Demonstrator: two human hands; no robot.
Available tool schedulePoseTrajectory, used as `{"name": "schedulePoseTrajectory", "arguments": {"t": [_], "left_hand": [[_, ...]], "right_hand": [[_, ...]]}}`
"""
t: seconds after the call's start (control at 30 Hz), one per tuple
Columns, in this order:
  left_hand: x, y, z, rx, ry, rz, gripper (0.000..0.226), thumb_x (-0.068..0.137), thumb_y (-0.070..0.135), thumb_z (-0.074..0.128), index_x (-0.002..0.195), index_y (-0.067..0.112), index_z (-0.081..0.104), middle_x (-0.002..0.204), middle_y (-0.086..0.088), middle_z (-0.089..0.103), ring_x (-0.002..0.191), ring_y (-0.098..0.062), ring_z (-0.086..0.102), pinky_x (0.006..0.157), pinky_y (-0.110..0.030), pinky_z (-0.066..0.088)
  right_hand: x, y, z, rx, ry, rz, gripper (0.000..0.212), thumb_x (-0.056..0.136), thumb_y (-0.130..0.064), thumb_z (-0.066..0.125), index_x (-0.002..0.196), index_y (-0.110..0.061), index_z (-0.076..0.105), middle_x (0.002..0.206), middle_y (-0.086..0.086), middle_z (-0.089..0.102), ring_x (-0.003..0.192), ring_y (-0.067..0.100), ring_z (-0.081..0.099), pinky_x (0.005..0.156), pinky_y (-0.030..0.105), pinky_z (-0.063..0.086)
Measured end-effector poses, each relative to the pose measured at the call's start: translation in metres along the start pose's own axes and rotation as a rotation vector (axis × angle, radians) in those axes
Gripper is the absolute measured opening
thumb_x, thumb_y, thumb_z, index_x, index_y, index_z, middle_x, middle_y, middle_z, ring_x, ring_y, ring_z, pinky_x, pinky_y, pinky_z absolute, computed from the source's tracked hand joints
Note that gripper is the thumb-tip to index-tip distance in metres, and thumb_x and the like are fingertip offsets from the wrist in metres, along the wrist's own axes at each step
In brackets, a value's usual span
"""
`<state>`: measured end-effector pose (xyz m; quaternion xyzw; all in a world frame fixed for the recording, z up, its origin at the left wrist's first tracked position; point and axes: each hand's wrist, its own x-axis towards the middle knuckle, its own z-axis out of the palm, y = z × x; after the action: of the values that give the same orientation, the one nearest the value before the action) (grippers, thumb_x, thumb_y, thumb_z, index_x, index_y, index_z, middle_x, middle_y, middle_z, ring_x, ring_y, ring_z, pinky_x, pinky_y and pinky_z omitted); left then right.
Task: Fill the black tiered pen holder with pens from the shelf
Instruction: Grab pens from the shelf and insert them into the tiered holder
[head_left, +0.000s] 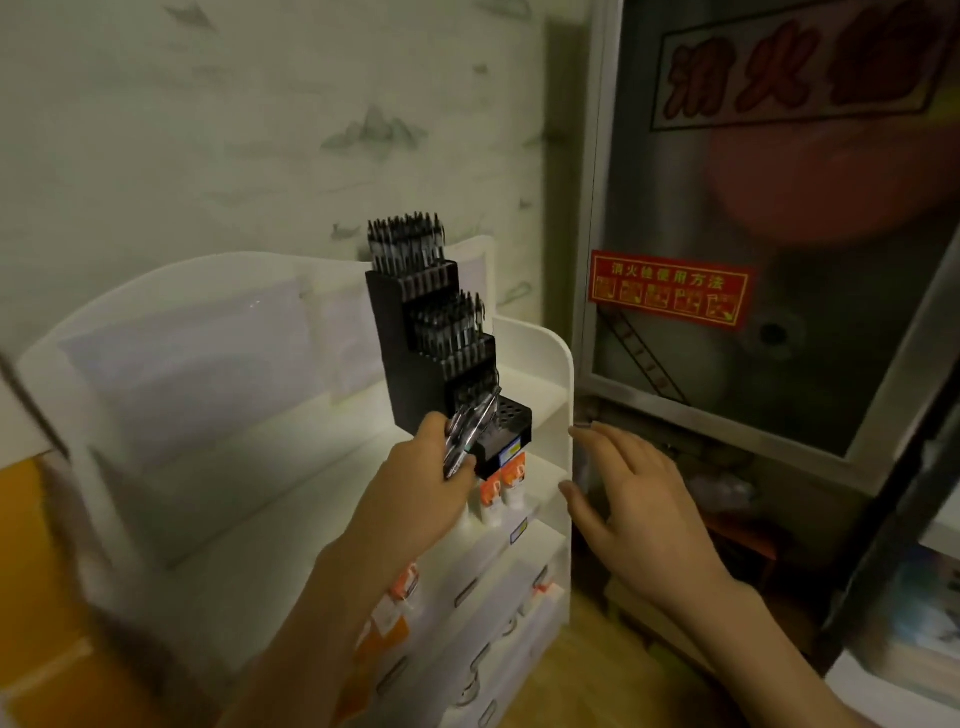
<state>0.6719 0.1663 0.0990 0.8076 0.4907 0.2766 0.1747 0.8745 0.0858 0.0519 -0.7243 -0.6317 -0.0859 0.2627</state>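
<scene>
Black plastic tiered pen holder (415, 358); white stepped shelf (556, 395); red rectangular sticker (670, 288) at 3 o'clock, yellow print; orange-white tubes (501, 491).

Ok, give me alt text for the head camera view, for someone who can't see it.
A person's left hand grips a bundle of pens at the lowest tier of a black tiered pen holder on a white shelf. The right hand hovers open beside it; the upper tiers are already full.
</scene>
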Motion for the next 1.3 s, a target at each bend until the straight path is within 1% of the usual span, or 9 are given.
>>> {"name": "schedulePoseTrajectory", "arguments": {"t": [0.33, 0.53, 0.67, 0.77, 0.83, 0.93, 1.13, 1.23, 1.3], "left_hand": [[0.135, -0.006, 0.044, -0.064, -0.033, -0.062, 0.011, 0.099, 0.026, 0.05, 0.106, 0.019, 0.044, 0.071, 0.007, 0.051, 0.056, -0.004, 0.051, 0.046, -0.009, 0.037], [0.198, -0.008, 0.072, -0.068, -0.044, -0.128, 0.017, 0.099, 0.028, 0.05, 0.113, 0.018, 0.045, 0.078, 0.006, 0.055, 0.061, -0.005, 0.056, 0.048, -0.009, 0.041], [0.225, -0.01, 0.088, -0.101, -0.058, -0.176, 0.018, 0.099, 0.028, 0.049, 0.114, 0.019, 0.046, 0.08, 0.004, 0.059, 0.064, -0.006, 0.058, 0.05, -0.009, 0.042], [0.244, -0.012, 0.095, -0.142, -0.059, -0.207, 0.013, 0.099, 0.028, 0.05, 0.11, 0.022, 0.045, 0.076, 0.005, 0.057, 0.057, -0.004, 0.053, 0.047, -0.01, 0.039], [0.253, -0.011, 0.1, -0.158, -0.057, -0.218, 0.011, 0.099, 0.028, 0.051, 0.107, 0.023, 0.047, 0.075, 0.004, 0.056, 0.056, -0.004, 0.051, 0.048, -0.012, 0.039], [0.265, -0.01, 0.107, -0.196, -0.048, -0.275, 0.01, 0.098, 0.029, 0.052, 0.107, 0.025, 0.049, 0.081, 0.007, 0.057, 0.062, -0.002, 0.053, 0.052, -0.011, 0.039], [0.282, -0.013, 0.118, -0.183, -0.045, -0.32, 0.015, 0.097, 0.032, 0.053, 0.111, 0.028, 0.05, 0.087, 0.012, 0.059, 0.068, 0.006, 0.056, 0.056, -0.007, 0.039], [0.283, -0.019, 0.12, -0.105, -0.036, -0.335, 0.014, 0.097, 0.032, 0.053, 0.11, 0.028, 0.048, 0.083, 0.014, 0.057, 0.067, 0.004, 0.054, 0.053, -0.01, 0.037], [0.283, -0.024, 0.118, -0.077, -0.005, -0.354, 0.01, 0.098, 0.032, 0.052, 0.106, 0.029, 0.046, 0.08, 0.014, 0.055, 0.064, 0.004, 0.053, 0.05, -0.009, 0.034]], "right_hand": [[0.143, 0.056, 0.047, 0.059, -0.024, -0.148, 0.052, 0.095, -0.051, 0.047, 0.142, -0.032, 0.038, 0.145, -0.006, 0.045, 0.134, 0.015, 0.039, 0.111, 0.033, 0.03], [0.208, 0.071, 0.086, 0.263, -0.107, -0.189, 0.049, 0.096, -0.051, 0.045, 0.142, -0.036, 0.037, 0.145, -0.013, 0.043, 0.133, 0.009, 0.038, 0.11, 0.027, 0.029], [0.245, 0.081, 0.104, 0.41, -0.175, -0.212, 0.045, 0.095, -0.051, 0.045, 0.139, -0.04, 0.039, 0.137, -0.023, 0.045, 0.125, -0.002, 0.04, 0.103, 0.015, 0.027], [0.278, 0.084, 0.114, 0.777, -0.223, -0.132, 0.032, 0.093, -0.047, 0.052, 0.124, -0.041, 0.053, 0.116, -0.023, 0.061, 0.109, -0.005, 0.053, 0.092, 0.013, 0.041], [0.299, 0.083, 0.118, 1.062, -0.285, -0.078, 0.019, 0.093, -0.03, 0.06, 0.111, -0.035, 0.064, 0.095, -0.013, 0.071, 0.095, 0.003, 0.064, 0.086, 0.021, 0.051], [0.325, 0.086, 0.124, 1.356, -0.429, -0.001, 0.02, 0.089, -0.008, 0.063, 0.103, -0.022, 0.07, 0.093, -0.004, 0.075, 0.09, 0.012, 0.07, 0.077, 0.024, 0.056], [0.361, 0.103, 0.137, 1.503, -0.636, 0.146, 0.018, 0.092, -0.009, 0.058, 0.104, -0.006, 0.071, 0.099, 0.011, 0.074, 0.096, 0.024, 0.07, 0.08, 0.03, 0.057], [0.381, 0.115, 0.136, 1.575, -0.519, 0.297, 0.017, 0.092, -0.011, 0.058, 0.101, -0.005, 0.071, 0.094, 0.015, 0.074, 0.091, 0.026, 0.071, 0.081, 0.035, 0.057], [0.391, 0.124, 0.133, 1.512, -0.39, 0.294, 0.014, 0.092, -0.01, 0.059, 0.1, -0.009, 0.071, 0.089, 0.01, 0.074, 0.085, 0.021, 0.071, 0.08, 0.032, 0.057]]}}
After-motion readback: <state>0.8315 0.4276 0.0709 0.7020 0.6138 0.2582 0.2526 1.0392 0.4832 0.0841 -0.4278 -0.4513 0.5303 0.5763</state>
